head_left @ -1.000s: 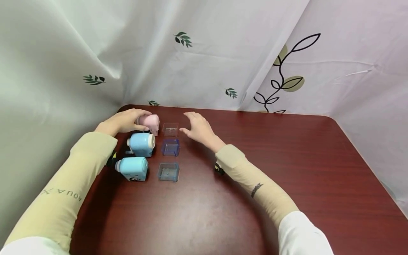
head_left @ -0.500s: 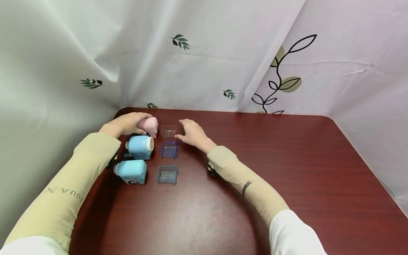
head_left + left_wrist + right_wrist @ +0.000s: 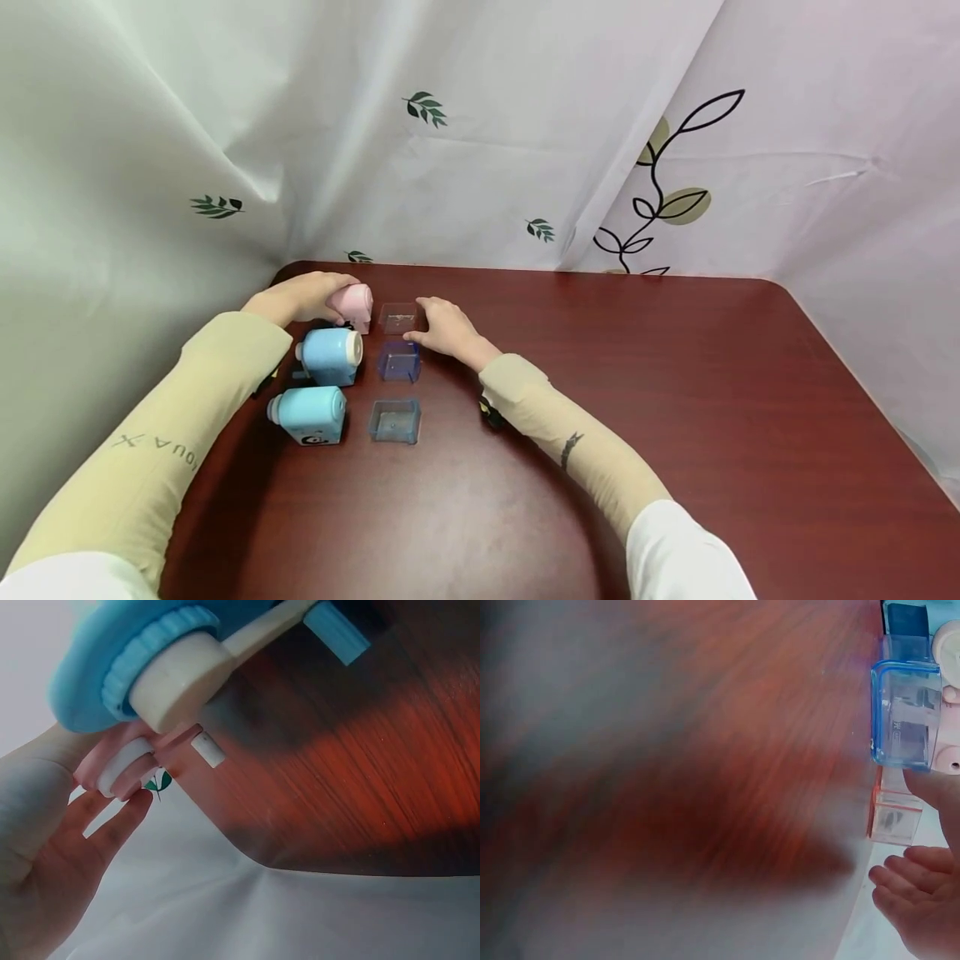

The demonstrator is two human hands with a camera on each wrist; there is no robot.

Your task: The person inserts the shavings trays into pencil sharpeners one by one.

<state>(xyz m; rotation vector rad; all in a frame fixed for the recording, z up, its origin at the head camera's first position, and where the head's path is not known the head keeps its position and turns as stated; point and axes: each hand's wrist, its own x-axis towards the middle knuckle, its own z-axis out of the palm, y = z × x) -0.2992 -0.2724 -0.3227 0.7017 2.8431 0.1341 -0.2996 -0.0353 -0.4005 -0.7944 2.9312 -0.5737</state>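
A pink hand-crank pencil sharpener [image 3: 358, 307] stands at the table's far left corner. My left hand [image 3: 303, 297] grips it from the left, fingers over the top and thumb on the near side. Its crank knob [image 3: 208, 749] shows in the left wrist view. Just right of the sharpener lies a clear drawer with a reddish tint [image 3: 397, 332]. My right hand [image 3: 447, 329] is at the drawer's right side, thumb and fingers spread apart, holding nothing. In the right wrist view the fingertips [image 3: 881, 874] are close to the reddish drawer [image 3: 896, 821].
Nearer me stand a blue pencil sharpener [image 3: 328, 357] and a turquoise one [image 3: 309, 410]. A violet-blue clear drawer [image 3: 397, 377] and a grey-blue one [image 3: 393, 438] lie to their right. The brown table [image 3: 637, 400] meets a white curtain [image 3: 480, 183] at the back and left.
My right hand has moved left, from beyond the reddish drawer to its right edge. The left hand stays around the pink sharpener. Both sharpeners nearer me have stayed in place.
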